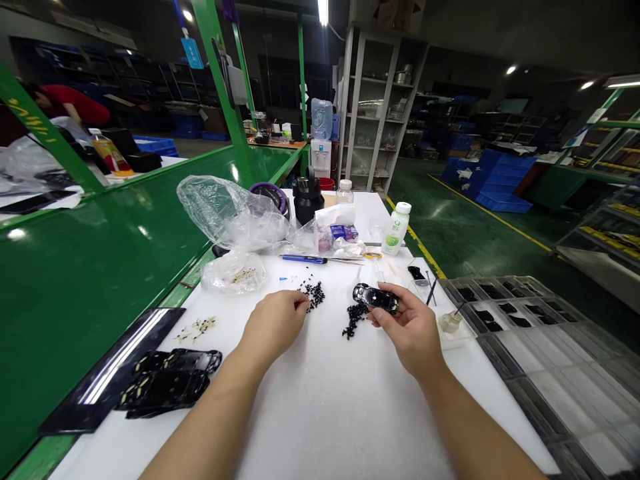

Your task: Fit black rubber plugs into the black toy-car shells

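Note:
My right hand (pixel 407 327) is closed round a black toy car body (pixel 375 298), held above the white table. Below and left of it lies a pile of small black parts (pixel 354 320). My left hand (pixel 277 323) has its fingers pinched together at the edge of another pile of small black parts (pixel 315 295); whatever may be between the fingertips is hidden. On the left, several black car bodies (pixel 170 383) with cream-coloured pieces lie on the table. Small cream parts (pixel 197 328) are scattered just beyond them.
A clear plastic bag (pixel 235 270) holds cream parts. Behind the piles lie a blue utility knife (pixel 305 259) and a tissue pack (pixel 337 233). A white bottle (pixel 396 229) stands back right. A small glue jar (pixel 451 322) and a compartment tray (pixel 515 313) with black pieces are on the right.

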The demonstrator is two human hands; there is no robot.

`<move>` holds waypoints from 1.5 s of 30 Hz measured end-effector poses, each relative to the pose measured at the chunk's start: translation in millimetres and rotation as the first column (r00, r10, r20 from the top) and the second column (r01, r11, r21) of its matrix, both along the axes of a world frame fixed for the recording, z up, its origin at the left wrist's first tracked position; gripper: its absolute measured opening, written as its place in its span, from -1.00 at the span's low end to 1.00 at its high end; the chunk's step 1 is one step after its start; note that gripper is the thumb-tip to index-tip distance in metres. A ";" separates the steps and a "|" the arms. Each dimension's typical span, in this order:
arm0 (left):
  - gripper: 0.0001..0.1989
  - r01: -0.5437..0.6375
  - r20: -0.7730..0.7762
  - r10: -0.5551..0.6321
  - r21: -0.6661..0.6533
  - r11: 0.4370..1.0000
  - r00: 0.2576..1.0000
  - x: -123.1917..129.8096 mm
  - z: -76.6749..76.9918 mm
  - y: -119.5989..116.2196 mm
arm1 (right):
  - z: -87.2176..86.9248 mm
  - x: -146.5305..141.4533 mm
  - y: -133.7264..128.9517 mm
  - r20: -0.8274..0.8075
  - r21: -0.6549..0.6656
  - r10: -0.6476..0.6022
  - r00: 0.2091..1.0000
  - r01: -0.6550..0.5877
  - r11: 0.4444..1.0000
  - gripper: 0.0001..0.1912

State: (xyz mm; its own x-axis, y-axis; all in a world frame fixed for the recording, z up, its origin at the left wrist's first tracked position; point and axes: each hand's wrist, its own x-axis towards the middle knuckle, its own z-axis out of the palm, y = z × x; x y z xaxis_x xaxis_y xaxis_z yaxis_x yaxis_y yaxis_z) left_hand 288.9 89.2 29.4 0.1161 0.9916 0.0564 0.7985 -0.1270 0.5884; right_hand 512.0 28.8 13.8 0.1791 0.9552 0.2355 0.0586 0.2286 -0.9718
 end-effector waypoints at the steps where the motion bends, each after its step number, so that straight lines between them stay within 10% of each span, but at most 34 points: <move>1: -0.77 0.019 -0.069 -0.020 -0.008 1.000 0.997 -1.4 -0.5 0.3 | -0.2 0.1 0.1 0.005 0.003 0.000 1.000 0.000 1.000 -0.50; 8: -0.82 0.003 -0.293 -0.003 0.002 1.000 0.956 -8.5 -6.3 3.3 | -0.6 1.3 -0.8 0.056 0.011 0.023 0.998 -0.024 1.000 -0.53; 33: -0.75 -0.098 -0.333 0.105 0.038 0.994 0.937 9.5 -9.3 -9.4 | -1.0 -0.6 -9.9 0.190 -0.121 0.010 0.982 0.013 0.993 -0.47; 41: -0.76 -0.011 -0.135 0.004 -0.050 0.999 0.991 9.7 -5.8 -6.6 | -6.3 2.7 -2.7 0.190 -0.068 0.024 0.981 -0.012 0.998 -0.51; 45: -0.75 0.173 0.421 -0.075 -0.199 0.965 0.904 18.4 -5.3 -8.0 | -2.9 0.7 -3.8 0.159 -0.036 0.042 0.986 -0.036 0.999 -0.54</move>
State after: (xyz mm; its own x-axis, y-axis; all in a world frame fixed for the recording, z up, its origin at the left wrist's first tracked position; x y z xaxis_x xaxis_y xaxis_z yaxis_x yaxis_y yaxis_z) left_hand 307.3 81.2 24.1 0.2546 0.9620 -0.0989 0.4700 -0.0337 0.8820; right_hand 512.6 25.0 10.9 0.1041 0.9685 0.2261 0.2053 0.2015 -0.9577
